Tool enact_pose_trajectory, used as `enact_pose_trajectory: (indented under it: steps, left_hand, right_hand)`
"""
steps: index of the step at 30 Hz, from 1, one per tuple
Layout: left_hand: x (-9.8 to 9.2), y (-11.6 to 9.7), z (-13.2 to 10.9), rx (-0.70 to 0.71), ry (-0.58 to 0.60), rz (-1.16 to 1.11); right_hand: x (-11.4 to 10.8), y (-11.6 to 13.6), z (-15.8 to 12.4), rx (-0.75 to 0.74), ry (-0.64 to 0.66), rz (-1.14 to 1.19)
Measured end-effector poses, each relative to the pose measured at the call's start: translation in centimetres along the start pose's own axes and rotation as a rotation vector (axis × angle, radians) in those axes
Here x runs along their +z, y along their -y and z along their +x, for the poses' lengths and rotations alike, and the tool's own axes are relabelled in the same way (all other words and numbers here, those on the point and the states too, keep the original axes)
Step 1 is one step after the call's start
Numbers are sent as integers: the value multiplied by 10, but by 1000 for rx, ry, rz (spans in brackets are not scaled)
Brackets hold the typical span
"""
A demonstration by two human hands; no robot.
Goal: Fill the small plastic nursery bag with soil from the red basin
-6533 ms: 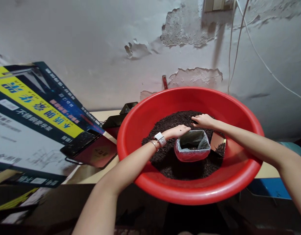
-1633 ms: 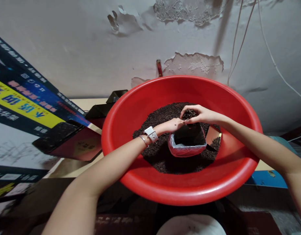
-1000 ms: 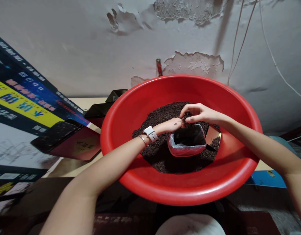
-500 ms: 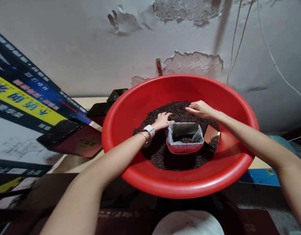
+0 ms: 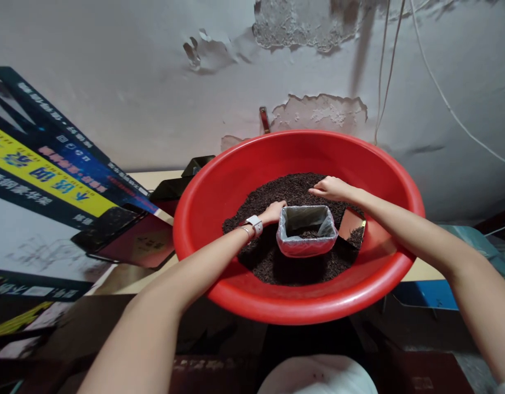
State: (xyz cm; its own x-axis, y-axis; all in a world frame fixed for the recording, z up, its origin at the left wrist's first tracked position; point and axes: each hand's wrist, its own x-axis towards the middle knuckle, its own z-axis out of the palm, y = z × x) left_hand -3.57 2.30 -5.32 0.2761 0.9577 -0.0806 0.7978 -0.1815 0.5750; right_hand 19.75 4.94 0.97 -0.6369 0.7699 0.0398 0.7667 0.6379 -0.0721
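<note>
Red basin [image 5: 219, 180] holds dark loose tea [image 5: 285, 189]; I see left hand [image 5: 274, 211] beside the lined box [image 5: 305, 231], right hand [image 5: 331, 187] flat on tea, both open, empty.

Both hands are down from over the lined box [image 5: 306, 230], where 1.6 s ago they met cupped with dark granules. Left hand [image 5: 274, 211] now lies on the granules [image 5: 285, 191] against the box's left side; right hand [image 5: 332, 188] lies flat on the pile behind it. Box mouth is uncovered, some granules inside.
</note>
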Motion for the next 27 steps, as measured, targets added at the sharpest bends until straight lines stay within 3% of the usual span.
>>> enact_pose_trajectory:
  steps: [4,7,9,12,15,16,18,20,23,27]
  left_hand:
    - [-38,-26,1,54,-188,-16]
    - [-58,-52,-15,258,-232,-116]
    - [-63,-70,-30,419,-174,-171]
    - [-60,-89,-49,546,-22,-131]
    - [-55,-96,-58,610,127,-61]
    - [-53,-97,-59,620,158,-42]
    - [-52,-96,-60,629,177,-13]
    - [-52,-95,-60,633,170,1]
    - [-53,-95,-60,639,163,-6]
    - [-51,-90,-55,625,96,-48]
  right_hand:
    - [-6,-9,-2,81,-33,33]
    - [-10,-12,-3,124,-70,139]
    - [-12,-10,-8,96,-133,274]
    - [-18,-2,-34,34,-203,393]
    - [-29,16,-87,2,-227,474]
    - [-34,25,-108,-13,-254,599]
    - [-45,45,-144,8,-263,777]
    - [-55,61,-165,18,-263,804]
    - [-61,66,-161,2,-289,772]
    - [-45,40,-103,-98,-280,756]
